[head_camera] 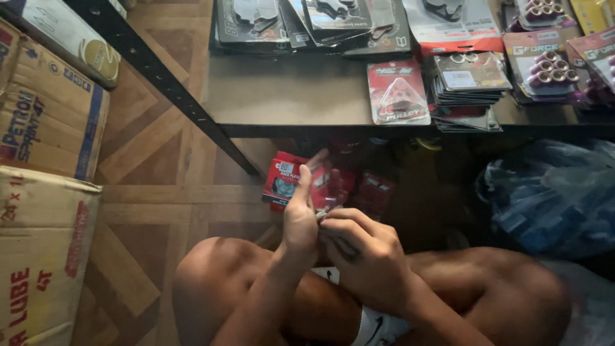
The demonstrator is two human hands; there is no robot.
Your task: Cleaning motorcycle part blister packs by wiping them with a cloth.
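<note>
I see the left hand [301, 218] upright with fingers nearly straight, pressed against a stack of flat red blister-carded parts packets [301, 182], while the right hand [362, 250] curls half-closed at the stack's near end; what its fingers pinch I cannot tell. I judge I am mid-sort, squaring the packets. Next needs a firm two-sided grip. The stack sits above my knees, below the dark shelf [288, 96], its long axis running left-right, tilted.

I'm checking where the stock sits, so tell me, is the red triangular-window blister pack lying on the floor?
No, the red blister pack lies flat on the dark shelf, near its front edge, above the hands.
</note>
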